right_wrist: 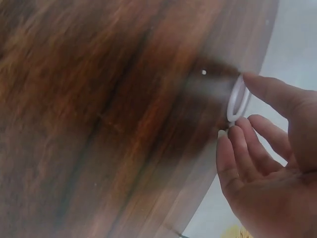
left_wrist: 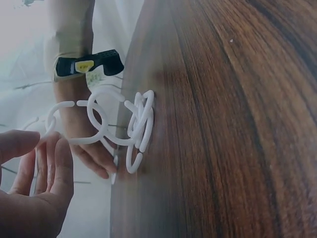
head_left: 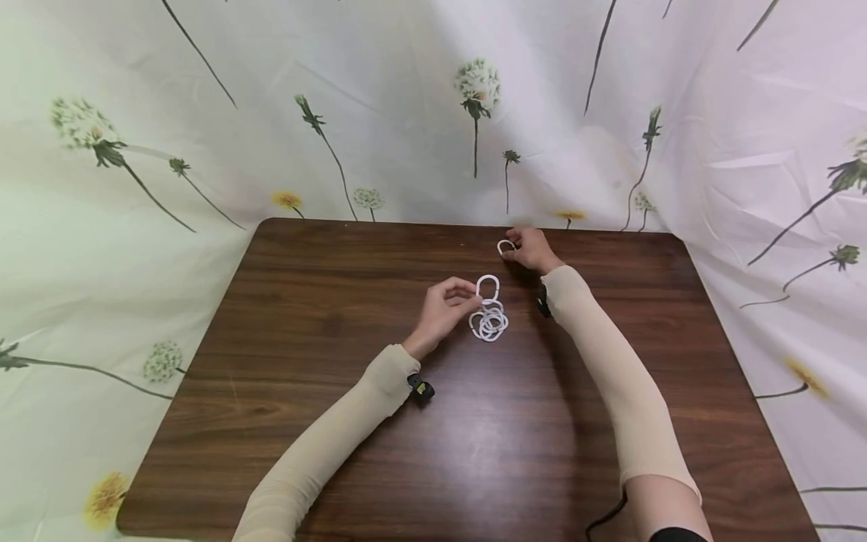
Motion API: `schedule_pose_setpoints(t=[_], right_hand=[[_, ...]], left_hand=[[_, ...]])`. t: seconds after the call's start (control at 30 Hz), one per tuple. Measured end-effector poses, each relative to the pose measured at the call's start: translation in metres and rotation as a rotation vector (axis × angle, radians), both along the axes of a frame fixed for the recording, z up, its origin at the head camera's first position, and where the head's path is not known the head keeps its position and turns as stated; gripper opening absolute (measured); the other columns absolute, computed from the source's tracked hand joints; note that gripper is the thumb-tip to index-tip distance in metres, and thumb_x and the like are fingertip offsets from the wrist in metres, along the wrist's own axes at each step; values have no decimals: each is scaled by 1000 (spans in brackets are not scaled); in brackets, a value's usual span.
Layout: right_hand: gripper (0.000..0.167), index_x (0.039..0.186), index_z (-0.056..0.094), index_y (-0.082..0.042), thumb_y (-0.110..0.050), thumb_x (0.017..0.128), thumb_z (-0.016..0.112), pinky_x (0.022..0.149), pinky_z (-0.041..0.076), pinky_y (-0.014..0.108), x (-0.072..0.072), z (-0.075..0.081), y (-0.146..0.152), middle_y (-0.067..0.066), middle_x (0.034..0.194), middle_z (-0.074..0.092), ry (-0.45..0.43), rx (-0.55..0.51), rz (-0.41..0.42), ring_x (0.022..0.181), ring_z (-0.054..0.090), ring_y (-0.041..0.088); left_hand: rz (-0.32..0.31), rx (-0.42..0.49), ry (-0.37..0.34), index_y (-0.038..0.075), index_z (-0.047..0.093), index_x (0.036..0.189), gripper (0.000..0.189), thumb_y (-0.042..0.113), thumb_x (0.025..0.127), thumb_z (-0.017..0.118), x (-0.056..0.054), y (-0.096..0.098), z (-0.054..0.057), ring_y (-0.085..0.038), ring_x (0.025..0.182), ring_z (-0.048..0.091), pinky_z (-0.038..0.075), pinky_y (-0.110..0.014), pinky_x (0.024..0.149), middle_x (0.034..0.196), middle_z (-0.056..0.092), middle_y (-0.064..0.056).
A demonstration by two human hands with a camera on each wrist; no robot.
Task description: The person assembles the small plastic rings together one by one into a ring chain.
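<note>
The left hand (head_left: 442,310) pinches the end of a chain of white plastic shower curtain rings (head_left: 497,288) between thumb and fingers. Several linked rings (left_wrist: 147,121) lie bunched on the table at the lower end of that chain. Small gaps show in the rings in the left wrist view. Farther back, near the table's far edge, the right hand (head_left: 533,250) holds a single white ring (right_wrist: 231,103) between thumb and fingertips. This ring is apart from the chain.
The dark wooden table (head_left: 325,361) spreads around both hands. A white cloth with dandelion prints (head_left: 406,113) hangs behind and beside it. A tiny white speck (right_wrist: 203,72) lies on the wood. A dark cable (head_left: 606,518) runs under the right arm.
</note>
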State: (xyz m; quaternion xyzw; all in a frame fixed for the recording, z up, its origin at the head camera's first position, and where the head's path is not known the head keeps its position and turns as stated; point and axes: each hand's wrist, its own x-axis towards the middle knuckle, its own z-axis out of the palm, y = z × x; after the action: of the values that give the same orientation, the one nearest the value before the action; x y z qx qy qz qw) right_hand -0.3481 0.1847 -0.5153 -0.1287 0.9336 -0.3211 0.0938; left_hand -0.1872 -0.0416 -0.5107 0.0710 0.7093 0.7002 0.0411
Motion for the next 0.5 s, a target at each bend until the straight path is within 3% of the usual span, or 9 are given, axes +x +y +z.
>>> schedule_pose_setpoints(t=[0.23, 0.5], right_hand=[[46, 129, 65, 10, -13, 92, 78, 107, 54, 51, -4, 1, -3, 31, 126, 68, 55, 73, -3, 119, 64, 42], [45, 124, 63, 10, -15, 91, 79, 106, 53, 50, -4, 5, -3, 29, 124, 65, -10, 89, -21, 118, 61, 40]], left_hand=[[-8, 25, -9, -7, 69, 109, 20, -3, 91, 76, 0, 2, -1, -7, 82, 70, 62, -17, 78, 102, 74, -21], [-13, 35, -14, -6, 69, 110, 21, -1, 91, 77, 1, 0, -3, -6, 81, 71, 63, -19, 78, 102, 75, -18]])
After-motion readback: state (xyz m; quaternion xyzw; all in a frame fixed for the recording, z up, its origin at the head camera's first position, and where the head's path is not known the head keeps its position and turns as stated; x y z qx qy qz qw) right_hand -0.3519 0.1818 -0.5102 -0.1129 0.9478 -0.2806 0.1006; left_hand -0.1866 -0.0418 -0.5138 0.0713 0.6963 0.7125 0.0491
